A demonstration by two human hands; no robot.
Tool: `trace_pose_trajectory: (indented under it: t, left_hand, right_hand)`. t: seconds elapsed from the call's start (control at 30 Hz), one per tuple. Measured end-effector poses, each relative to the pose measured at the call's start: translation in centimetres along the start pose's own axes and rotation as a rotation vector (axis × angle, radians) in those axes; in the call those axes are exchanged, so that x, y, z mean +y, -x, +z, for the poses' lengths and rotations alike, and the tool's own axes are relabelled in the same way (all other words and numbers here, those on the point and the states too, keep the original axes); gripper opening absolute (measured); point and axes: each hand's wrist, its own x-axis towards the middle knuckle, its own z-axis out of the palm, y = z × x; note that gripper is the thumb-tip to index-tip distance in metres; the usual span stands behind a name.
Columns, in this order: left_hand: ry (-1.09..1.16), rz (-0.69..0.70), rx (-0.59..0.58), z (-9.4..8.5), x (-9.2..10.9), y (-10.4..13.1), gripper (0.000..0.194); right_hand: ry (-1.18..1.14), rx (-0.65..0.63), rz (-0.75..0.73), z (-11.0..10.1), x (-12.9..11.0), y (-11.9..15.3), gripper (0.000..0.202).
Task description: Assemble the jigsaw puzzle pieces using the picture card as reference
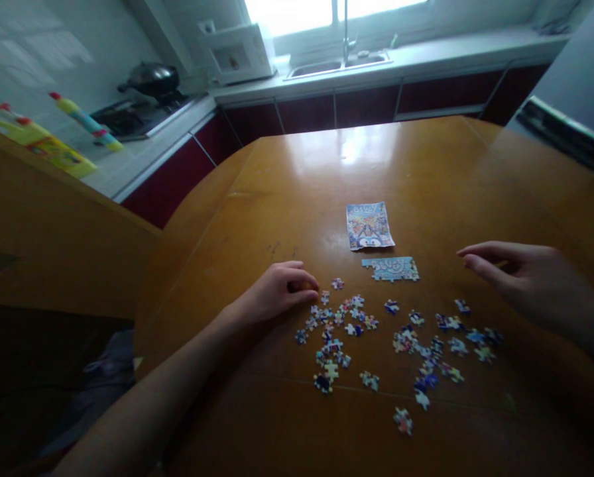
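Note:
My left hand [288, 290] rests on the wooden table with loosely curled fingers, thumb and forefinger a little apart, and nothing visible between them. Just right of its fingertips lies a loose cluster of jigsaw pieces [329, 315]. My right hand [518, 268] is at the right, thumb and forefinger stretched out and slightly apart; no piece shows in it. Below and left of it spreads a second group of jigsaw pieces [431, 351]. Between the hands lies a joined strip of puzzle [394, 268], with lettering on it. Behind that strip is a creased picture sheet [369, 226] showing a penguin.
The wooden table [257, 199] extends to a counter with a sink [337, 66] and a white microwave [240, 54]. At the left are a stove with a dark pan [152, 79], a yellow jug [48, 147] and a slim bottle [85, 121]. A single jigsaw piece [403, 421] lies nearest me.

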Motion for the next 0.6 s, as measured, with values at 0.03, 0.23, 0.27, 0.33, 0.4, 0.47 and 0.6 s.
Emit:
trace_pose_trajectory:
  t: [0.03,0.23,0.27,0.33,0.4,0.47,0.6]
  left_hand:
    - [-0.003,0.003,-0.004,-0.03,0.08,0.0,0.016]
    - [-0.06,0.017,-0.021,-0.19,0.85,-0.06,0.024]
    - [-0.072,0.018,-0.022,-0.2,0.94,-0.06,0.026]
    - [-0.091,0.019,-0.029,-0.22,1.02,-0.06,0.029]
    - [-0.094,0.019,-0.039,-0.26,0.98,-0.05,0.03]
    - [-0.072,0.004,-0.042,-0.33,0.87,-0.02,0.029]
    - [-0.004,-0.031,-0.044,-0.52,0.75,0.09,0.026]
  right_hand:
    - [0.002,-0.003,-0.001,0.04,0.07,-0.02,0.031]
    - [-0.005,-0.008,-0.008,0.21,0.33,-0.09,0.032]
    - [-0.008,-0.009,-0.009,0.2,0.3,-0.09,0.032]
    - [-0.007,-0.011,-0.007,0.19,0.23,-0.08,0.033]
    - [-0.006,-0.017,-0.001,0.17,0.19,-0.08,0.033]
    - [-0.009,-0.018,0.001,0.17,0.22,-0.1,0.033]
    - [0.005,-0.007,-0.009,0.15,0.35,-0.13,0.033]
